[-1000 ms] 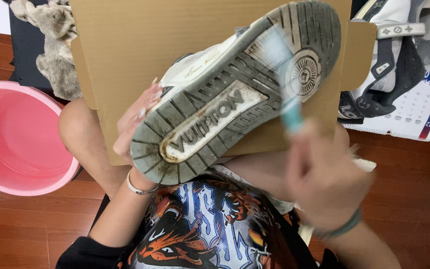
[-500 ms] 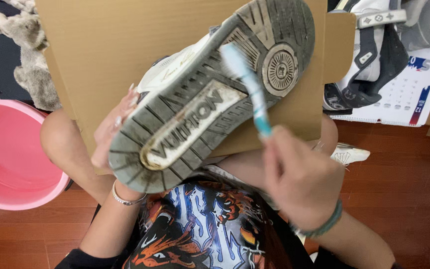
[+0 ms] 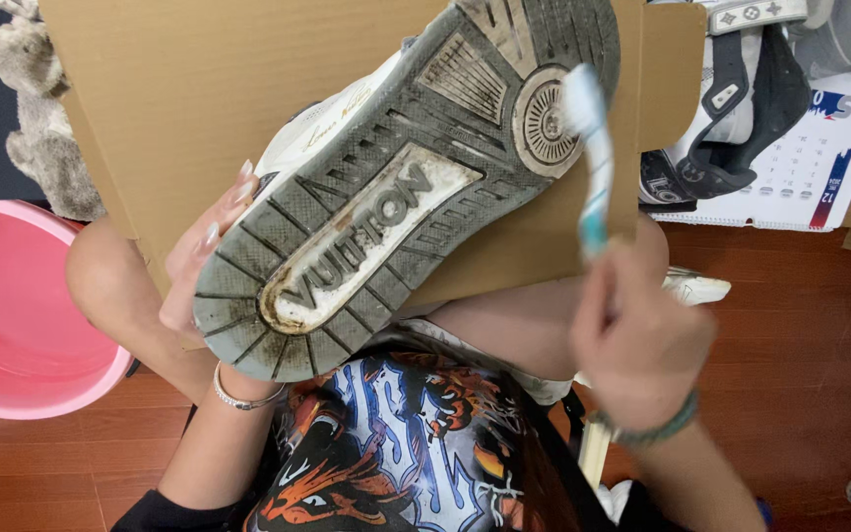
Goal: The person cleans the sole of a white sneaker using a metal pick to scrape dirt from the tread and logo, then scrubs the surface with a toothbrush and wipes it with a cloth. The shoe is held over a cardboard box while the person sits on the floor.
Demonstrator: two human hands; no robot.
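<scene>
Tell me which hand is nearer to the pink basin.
Left. The left hand holds the shoe by its side, just right of the pink basin. The right hand grips the toothbrush far across.

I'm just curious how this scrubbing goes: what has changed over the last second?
The toothbrush in the right hand slid from the mid-sole out to the sole's edge by the round tread. The left hand keeps gripping the shoe, sole up, over the cardboard.
</scene>
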